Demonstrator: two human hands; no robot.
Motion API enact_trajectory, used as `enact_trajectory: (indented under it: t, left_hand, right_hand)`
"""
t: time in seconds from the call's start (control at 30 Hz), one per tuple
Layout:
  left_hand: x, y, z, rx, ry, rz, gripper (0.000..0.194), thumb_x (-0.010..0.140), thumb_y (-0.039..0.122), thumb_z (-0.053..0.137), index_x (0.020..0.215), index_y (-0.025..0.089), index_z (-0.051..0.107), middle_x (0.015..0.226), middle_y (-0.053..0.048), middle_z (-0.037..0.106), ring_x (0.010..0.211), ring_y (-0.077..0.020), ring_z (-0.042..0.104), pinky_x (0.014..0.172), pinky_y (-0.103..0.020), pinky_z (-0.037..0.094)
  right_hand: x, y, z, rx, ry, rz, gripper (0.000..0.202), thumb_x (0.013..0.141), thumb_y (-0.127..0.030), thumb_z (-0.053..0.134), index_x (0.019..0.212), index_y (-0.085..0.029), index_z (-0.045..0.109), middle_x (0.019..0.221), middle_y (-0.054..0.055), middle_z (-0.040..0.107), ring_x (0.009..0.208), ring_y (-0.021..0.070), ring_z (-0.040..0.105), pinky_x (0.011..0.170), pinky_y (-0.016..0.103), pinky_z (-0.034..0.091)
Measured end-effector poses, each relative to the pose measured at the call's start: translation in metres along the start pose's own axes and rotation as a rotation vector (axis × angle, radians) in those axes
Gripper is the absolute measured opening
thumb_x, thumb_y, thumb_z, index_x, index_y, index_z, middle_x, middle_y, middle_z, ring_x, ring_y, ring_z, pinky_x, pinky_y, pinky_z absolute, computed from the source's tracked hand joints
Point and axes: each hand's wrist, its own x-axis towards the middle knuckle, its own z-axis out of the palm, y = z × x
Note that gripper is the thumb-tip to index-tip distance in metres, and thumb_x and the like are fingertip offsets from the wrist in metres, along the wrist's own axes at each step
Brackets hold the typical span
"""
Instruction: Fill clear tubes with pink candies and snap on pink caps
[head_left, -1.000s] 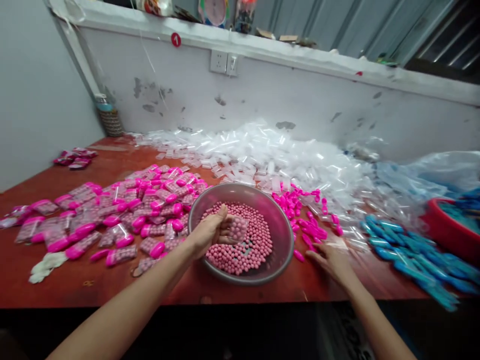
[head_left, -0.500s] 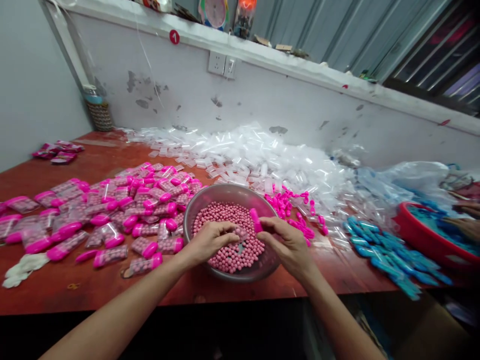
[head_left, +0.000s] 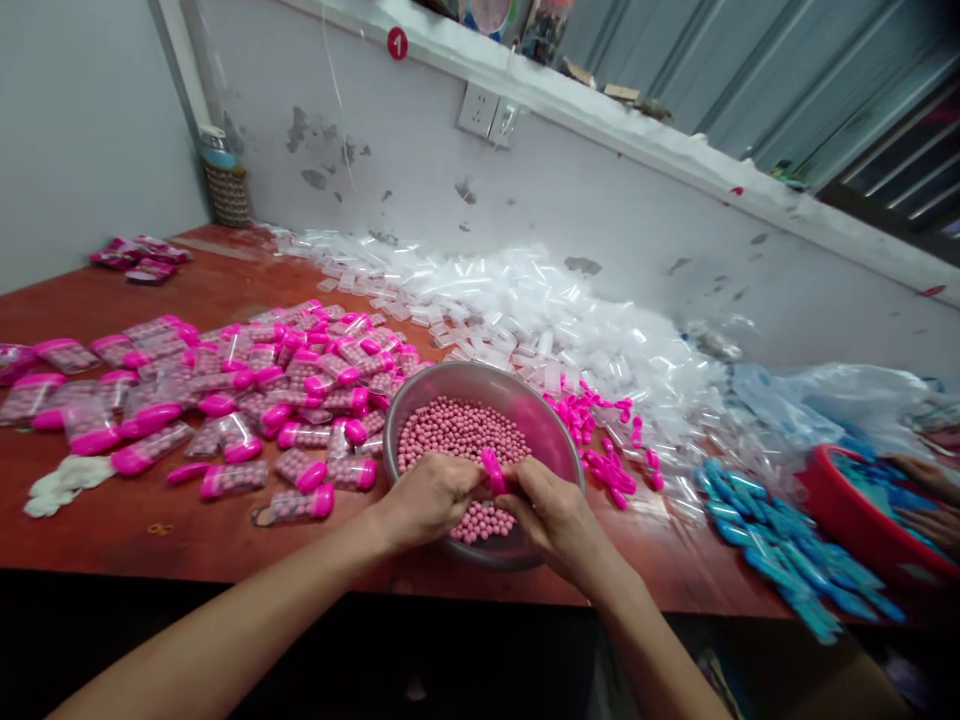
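Over a grey bowl (head_left: 561, 432) of small pink beads (head_left: 454, 428), my two hands meet. A bright pink cap (head_left: 492, 468) sits between them, gripped by the closed fingers of my right hand (head_left: 553, 508). My left hand (head_left: 433, 497) is closed against the cap's other side, around a small clear container that its fingers now mostly hide. To the left lie many clear containers of pink beads with pink caps (head_left: 300, 470), heaped on the red table (head_left: 225, 540). Loose pink caps (head_left: 600, 465) are scattered right of the bowl.
Empty clear containers (head_left: 525, 290) form a large pile along the wall. On the right are blue-filled packs (head_left: 772, 530) and a red basin (head_left: 832, 510), where another person's hands (head_left: 930, 500) work. A white cloth (head_left: 67, 484) lies at the left.
My hands have come together, bringing the pink cap against the container in my left hand. The camera view has tilted and shifted, so the scene sits differently in the picture.
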Motion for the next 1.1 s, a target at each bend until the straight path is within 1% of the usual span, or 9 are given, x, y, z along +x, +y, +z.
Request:
enact_trajectory:
  t: [0.13, 0.23, 0.3, 0.37, 0.5, 0.63, 0.8, 0.93, 1.1]
  left_hand:
    - [-0.001, 0.002, 0.001, 0.159, -0.092, 0.034, 0.017, 0.074, 0.008, 0.041, 0.069, 0.013, 0.057, 0.066, -0.004, 0.06, 0.057, -0.0124, 0.052, 0.054, -0.021, 0.035]
    - [0.001, 0.003, 0.0, 0.14, -0.11, 0.001, 0.02, 0.075, 0.01, 0.041, 0.063, 0.013, 0.057, 0.06, -0.003, 0.059, 0.054, -0.012, 0.052, 0.053, -0.021, 0.035]
    - [0.003, 0.003, -0.001, 0.071, -0.117, -0.022, 0.02, 0.075, 0.013, 0.043, 0.062, 0.014, 0.058, 0.058, -0.003, 0.06, 0.054, -0.0119, 0.053, 0.054, -0.021, 0.035]
    - [0.004, 0.003, -0.002, -0.039, -0.12, -0.037, 0.019, 0.076, 0.017, 0.045, 0.065, 0.015, 0.06, 0.059, -0.002, 0.061, 0.056, -0.0123, 0.054, 0.056, -0.02, 0.037]
    - [0.006, 0.002, -0.006, -0.292, -0.078, -0.114, 0.019, 0.075, 0.025, 0.05, 0.069, 0.015, 0.064, 0.066, -0.002, 0.064, 0.063, -0.0132, 0.056, 0.059, -0.02, 0.039]
    - [0.011, -0.002, -0.009, -0.631, -0.033, -0.234, 0.021, 0.073, 0.028, 0.051, 0.074, 0.012, 0.066, 0.062, -0.002, 0.062, 0.058, -0.0121, 0.054, 0.057, -0.02, 0.04]
    - [0.018, -0.006, -0.008, -1.023, 0.051, -0.41, 0.023, 0.066, 0.029, 0.058, 0.076, 0.009, 0.065, 0.061, -0.002, 0.06, 0.053, -0.0108, 0.052, 0.054, -0.022, 0.041]
    - [0.021, -0.006, -0.006, -1.046, 0.138, -0.484, 0.021, 0.061, 0.026, 0.062, 0.072, 0.008, 0.066, 0.056, 0.0, 0.057, 0.05, -0.0088, 0.047, 0.051, -0.021, 0.037]
    - [0.021, -0.008, -0.007, -1.015, 0.162, -0.479, 0.017, 0.062, 0.024, 0.061, 0.068, 0.008, 0.066, 0.053, 0.0, 0.055, 0.049, -0.0086, 0.046, 0.048, -0.02, 0.035]
  right_hand:
    - [-0.004, 0.01, 0.007, -0.039, -0.07, -0.03, 0.006, 0.081, -0.02, 0.046, 0.076, -0.018, 0.045, 0.068, 0.001, 0.049, 0.062, 0.0119, 0.047, 0.056, 0.023, 0.038]
    - [-0.003, 0.014, 0.004, -0.061, -0.082, -0.057, 0.007, 0.081, -0.02, 0.046, 0.087, -0.018, 0.048, 0.076, 0.002, 0.054, 0.069, 0.0128, 0.052, 0.06, 0.023, 0.042]
    - [0.001, 0.008, -0.004, -0.174, -0.074, -0.091, 0.029, 0.078, -0.019, 0.049, 0.107, -0.018, 0.044, 0.098, 0.008, 0.055, 0.09, 0.0176, 0.053, 0.072, 0.028, 0.045]
    - [0.009, -0.002, -0.014, -0.317, -0.094, -0.178, 0.049, 0.075, -0.017, 0.052, 0.121, -0.02, 0.035, 0.121, 0.011, 0.044, 0.11, 0.0222, 0.042, 0.084, 0.035, 0.042]
    - [0.02, -0.013, -0.028, -0.457, -0.143, -0.313, 0.043, 0.077, -0.017, 0.049, 0.119, -0.024, 0.04, 0.118, 0.007, 0.049, 0.106, 0.0192, 0.047, 0.083, 0.033, 0.044]
    - [0.015, -0.003, -0.02, -0.501, 0.048, -0.178, 0.033, 0.08, -0.028, 0.047, 0.111, -0.017, 0.047, 0.102, 0.01, 0.057, 0.091, 0.0188, 0.056, 0.072, 0.029, 0.048]
    - [0.006, -0.001, 0.009, -0.531, 0.203, -0.062, 0.062, 0.076, -0.044, 0.048, 0.125, -0.01, 0.033, 0.109, 0.015, 0.054, 0.096, 0.0242, 0.053, 0.075, 0.034, 0.047]
    - [0.012, -0.006, 0.029, -0.609, 0.301, 0.034, 0.067, 0.074, -0.049, 0.046, 0.124, -0.006, 0.034, 0.111, 0.019, 0.052, 0.099, 0.027, 0.051, 0.076, 0.036, 0.044]
    - [0.017, 0.002, 0.04, -0.641, 0.374, 0.033, 0.059, 0.075, -0.046, 0.044, 0.117, -0.005, 0.043, 0.098, 0.016, 0.057, 0.084, 0.0228, 0.056, 0.066, 0.03, 0.045]
